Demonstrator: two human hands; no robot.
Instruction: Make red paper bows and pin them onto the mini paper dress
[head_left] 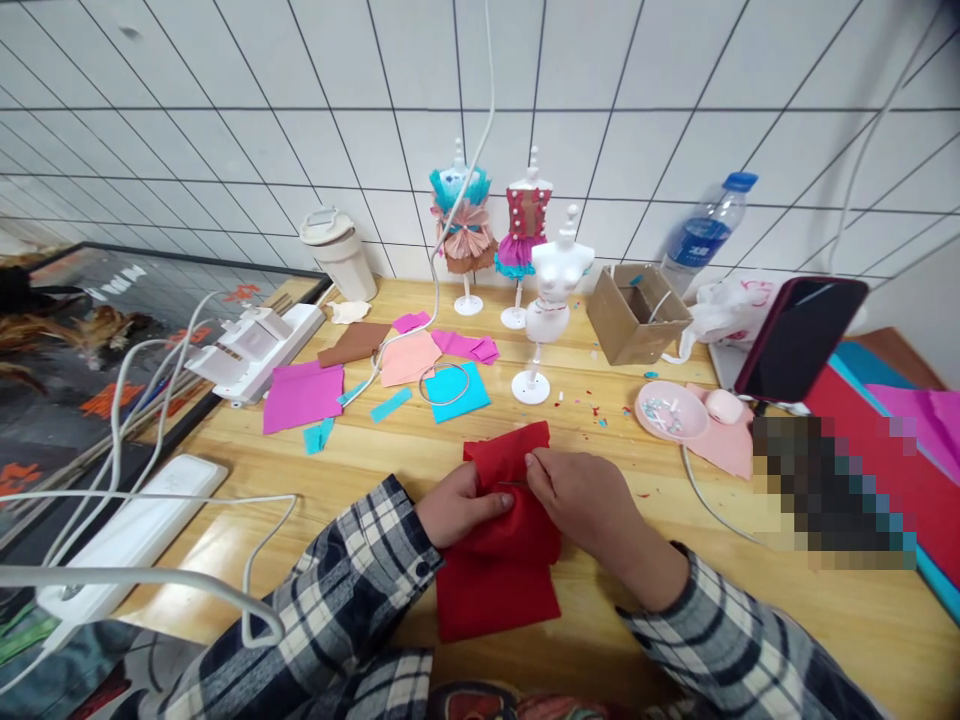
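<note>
Red crepe-like material (pixel 499 590) lies at the table's front, its upper part gathered between my hands. My left hand (pixel 466 503) grips its left side, thumb laid across the top. My right hand (pixel 574 490) is closed at the upper right of the red piece, fingertips pinched. A thin needle-like line shows between the hands, near the right fingertips. Beyond them stands a bare white mannequin (pixel 561 270) on a round base. Two dressed mannequins, one in blue and peach (pixel 461 220), one in red and magenta (pixel 527 220), stand behind it.
Magenta (pixel 304 397), blue (pixel 459 393) and peach pieces lie left of centre. A cardboard box (pixel 634 325), a pink dish (pixel 670 412), a phone (pixel 802 335) and a bottle (pixel 705 235) are on the right. Power strips (pixel 142 515) with cables and a cup (pixel 341 255) are left.
</note>
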